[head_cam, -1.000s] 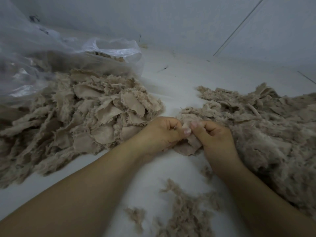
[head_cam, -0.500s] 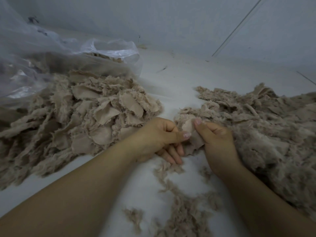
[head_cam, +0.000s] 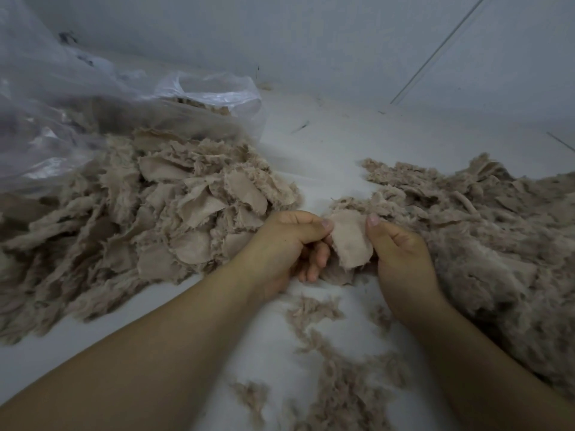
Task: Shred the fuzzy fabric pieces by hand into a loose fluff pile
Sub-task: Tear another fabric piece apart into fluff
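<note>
Both hands are drifting a little apart versus half a second back, and the fabric piece (head_cam: 351, 237) is now spreading flat between them, smooth backing facing the camera. Left hand (head_cam: 289, 244) is pinching the piece's left edge with thumb over curled fingers; right hand (head_cam: 401, 253) is pinching the right edge the same way, so both are clamped on the same scrap. Piece is sitting directly between the two thumbs, just above the white desk (head_cam: 311, 157), touching both hands. Doing it well, as I judge it: keeping the pinches close to the edge, pulling sideways in opposite directions so the weave is giving way, then re-gripping smaller bits instead of yanking. Unshredded fabric pieces (head_cam: 174, 213) are lying just left of the left hand, spilling out of a clear plastic bag (head_cam: 93, 113). Fluff pile (head_cam: 485, 244) is lying right beside and behind the right hand. Loose fluff tufts (head_cam: 329, 368) are scattering on the desk between the forearms.
</note>
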